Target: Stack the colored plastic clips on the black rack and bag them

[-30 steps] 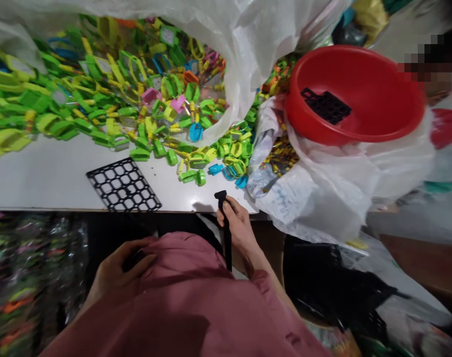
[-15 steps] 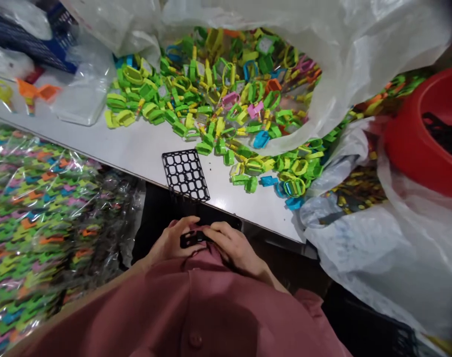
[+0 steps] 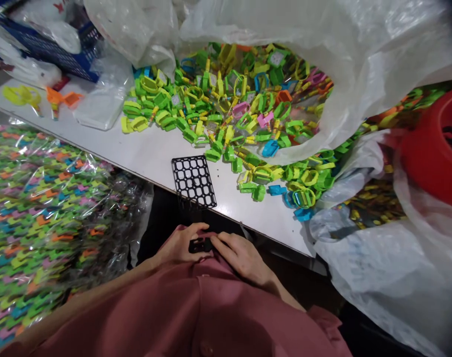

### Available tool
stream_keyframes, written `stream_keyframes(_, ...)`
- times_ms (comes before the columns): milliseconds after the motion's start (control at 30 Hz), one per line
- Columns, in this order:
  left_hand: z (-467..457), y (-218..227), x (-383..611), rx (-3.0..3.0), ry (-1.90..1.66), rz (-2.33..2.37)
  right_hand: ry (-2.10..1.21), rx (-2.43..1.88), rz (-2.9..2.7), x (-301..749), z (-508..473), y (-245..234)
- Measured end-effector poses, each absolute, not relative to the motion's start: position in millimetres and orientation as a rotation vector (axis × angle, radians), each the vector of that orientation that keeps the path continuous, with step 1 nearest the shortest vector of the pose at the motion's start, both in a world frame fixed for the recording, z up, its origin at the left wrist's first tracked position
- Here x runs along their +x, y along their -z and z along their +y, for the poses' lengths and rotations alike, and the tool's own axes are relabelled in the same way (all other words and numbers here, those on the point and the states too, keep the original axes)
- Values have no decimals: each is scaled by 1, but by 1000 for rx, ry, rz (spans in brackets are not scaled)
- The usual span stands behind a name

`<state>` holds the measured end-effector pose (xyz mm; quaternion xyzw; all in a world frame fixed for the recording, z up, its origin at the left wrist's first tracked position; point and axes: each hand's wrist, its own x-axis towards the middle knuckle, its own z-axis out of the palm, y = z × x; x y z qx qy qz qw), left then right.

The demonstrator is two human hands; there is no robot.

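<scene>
Close to my body, below the table edge, my left hand (image 3: 184, 244) has its fingers and thumb closed round a small black plastic piece (image 3: 199, 245) with openings in it. The fingers of my right hand (image 3: 240, 255) press against the right end of that same piece; its exact kind is not clear. Just ahead, a black plastic grid (image 3: 194, 182) with square openings lies on the white table, its near side at the edge. Farther off is a heap of green, yellow, blue and pink plastic toy pieces (image 3: 211, 119), spilling from a clear plastic bag (image 3: 345, 54).
A red tub (image 3: 426, 153) with black pieces stands at the right, beside plastic bags (image 3: 370, 258). Bagged colourful pieces (image 3: 43, 213) fill the left. At the back left are a blue basket (image 3: 67, 54), an orange piece (image 3: 64, 99) and a yellow piece (image 3: 23, 95).
The view has shifted, so the scene sits slightly lower and farther right. My hands stay together at the black piece, with only a slight shift of the fingers.
</scene>
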<state>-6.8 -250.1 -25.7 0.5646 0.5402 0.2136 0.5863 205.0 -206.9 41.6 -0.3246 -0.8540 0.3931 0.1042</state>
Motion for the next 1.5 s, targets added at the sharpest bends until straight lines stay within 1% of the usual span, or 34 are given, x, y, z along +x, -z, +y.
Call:
stream_keyframes(300, -252, 28, -1, 1307, -485, 1297, -1125, -1017, -2533, 207, -207, -39)
stream_keyframes(500, -252, 26, 2, 1385, -413, 1341, -1047, -930, -2663, 202, -210, -37)
stream_keyframes(700, -248, 19, 2, 1450, -378, 1275, -983, -975, -2663, 201, -213, -32)
stream_keyframes(833, -247, 14, 2, 1482, -368, 1236, -915, -923, -2659, 205, -216, -26)
stream_keyframes(1000, -248, 15, 2, 1497, -340, 1223, -902, -919, -2651, 207, -219, -22)
stream_keyframes(1300, -242, 8, 2, 1458, -220, 1153, -939, -641, -2782, 206, -211, -13)
stream_keyframes(1500, -246, 17, 6, 1441, -278, 1123, -988, -666, -2866, 193, -208, -10)
